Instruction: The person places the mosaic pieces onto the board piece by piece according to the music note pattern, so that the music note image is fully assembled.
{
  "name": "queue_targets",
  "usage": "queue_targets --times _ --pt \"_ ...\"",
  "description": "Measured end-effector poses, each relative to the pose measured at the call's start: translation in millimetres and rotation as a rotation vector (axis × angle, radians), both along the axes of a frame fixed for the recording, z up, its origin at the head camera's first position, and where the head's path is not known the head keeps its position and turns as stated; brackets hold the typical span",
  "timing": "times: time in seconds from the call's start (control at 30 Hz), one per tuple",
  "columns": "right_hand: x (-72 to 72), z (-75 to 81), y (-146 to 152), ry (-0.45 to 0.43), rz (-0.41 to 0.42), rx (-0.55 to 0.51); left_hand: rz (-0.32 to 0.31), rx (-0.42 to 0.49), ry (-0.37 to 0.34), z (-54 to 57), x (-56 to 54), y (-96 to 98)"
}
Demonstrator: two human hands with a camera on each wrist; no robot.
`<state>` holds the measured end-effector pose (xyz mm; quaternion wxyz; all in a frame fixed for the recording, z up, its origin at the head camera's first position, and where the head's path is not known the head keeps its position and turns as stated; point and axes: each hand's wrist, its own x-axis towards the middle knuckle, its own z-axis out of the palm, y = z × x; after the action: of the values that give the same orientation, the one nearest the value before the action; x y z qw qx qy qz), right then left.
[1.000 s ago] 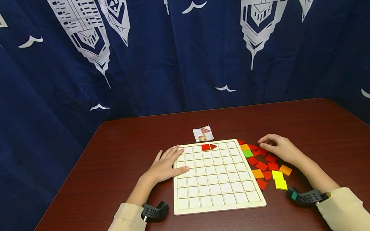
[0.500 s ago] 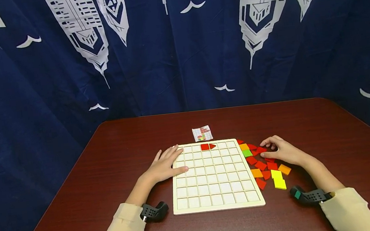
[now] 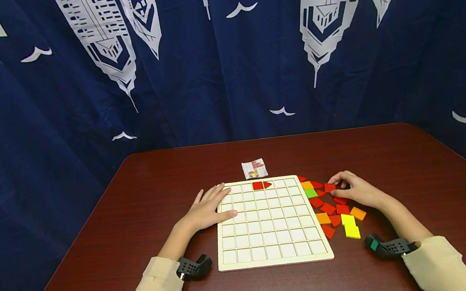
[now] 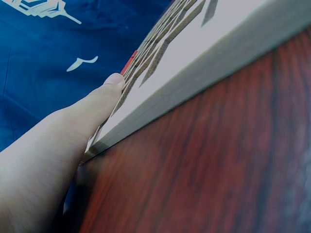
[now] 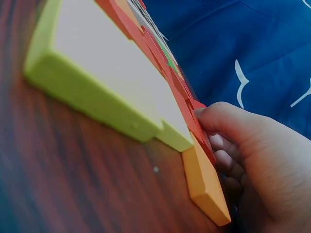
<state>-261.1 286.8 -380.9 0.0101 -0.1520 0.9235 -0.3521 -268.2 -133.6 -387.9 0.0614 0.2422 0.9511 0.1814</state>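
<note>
My left hand lies with straight fingers spread over the left edge of a pale gridded board. In the left wrist view its thumb rests on the board's rim. Set in the board's top row are a red square tile and a red pointed tile. To the right of the board, my right hand pinches a red tile between thumb and fingers, at the far side of a spread of loose tiles. In the right wrist view the thumb hides most of this tile.
Loose red tiles, yellow tiles, orange tiles and a green tile lie along the board's right side. A small printed card lies behind the board on the brown table. A blue patterned cloth hangs behind.
My right hand has moved slightly, and its thumb and fingers have closed on a red tile, which has turned and shifted a little. The left hand and board stay in place.
</note>
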Motion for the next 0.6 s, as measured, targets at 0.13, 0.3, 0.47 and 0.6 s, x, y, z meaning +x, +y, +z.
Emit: queue_targets --times 0.13,0.3,0.47,0.6 --pt "0.1 -0.3 -0.4 -0.025 0.015 -0.041 0.006 -0.005 0.003 -1.0 0.3 -0.4" --pt "-0.6 -0.3 0.2 -0.032 0.013 -0.053 0.006 -0.01 0.023 -1.5 0.0 0.1" --pt "-1.4 -3.1 0.6 -0.021 0.01 -0.079 0.005 0.004 0.024 -2.1 1.1 0.1" --pt "-1.9 -3.1 0.4 -0.019 0.03 -0.126 0.009 0.002 0.023 -2.4 0.4 -0.3"
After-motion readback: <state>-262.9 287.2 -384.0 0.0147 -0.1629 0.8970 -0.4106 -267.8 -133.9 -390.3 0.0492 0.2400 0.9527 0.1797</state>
